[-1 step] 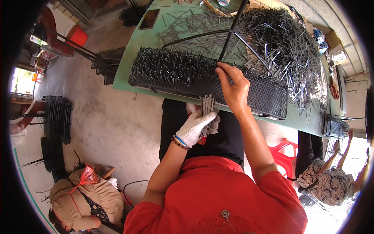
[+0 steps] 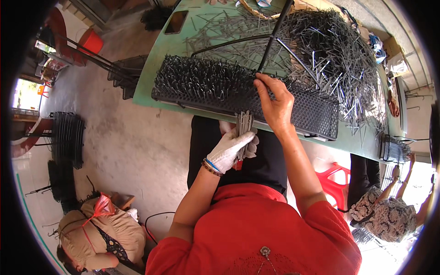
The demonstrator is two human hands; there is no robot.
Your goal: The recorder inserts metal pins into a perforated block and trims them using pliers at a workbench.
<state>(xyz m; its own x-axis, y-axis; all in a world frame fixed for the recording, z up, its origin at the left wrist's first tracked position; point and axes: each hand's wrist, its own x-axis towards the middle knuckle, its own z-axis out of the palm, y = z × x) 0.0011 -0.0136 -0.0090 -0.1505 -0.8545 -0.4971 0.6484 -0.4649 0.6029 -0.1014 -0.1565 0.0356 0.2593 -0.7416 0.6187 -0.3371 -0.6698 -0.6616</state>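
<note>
My left hand (image 2: 231, 150), in a white glove, is closed around a bundle of thin grey strips (image 2: 244, 121) standing upright in front of the table edge. My bare right hand (image 2: 277, 101) is over the perforated black metal rack (image 2: 308, 112), its thumb and index finger pinched near the foot of a black rod (image 2: 271, 41). Whatever lies between those fingertips is too small to make out. Upright dark strips (image 2: 201, 78) fill the rack's left part densely; on the right, its bare holes show.
The rack rests on a green table (image 2: 149, 87). Behind it lies a large heap of loose strips (image 2: 337, 55). A flat dark rectangle (image 2: 176, 23) lies at the far left corner. People sit at lower left (image 2: 98, 233) and right (image 2: 385, 211), near a red stool (image 2: 337, 183).
</note>
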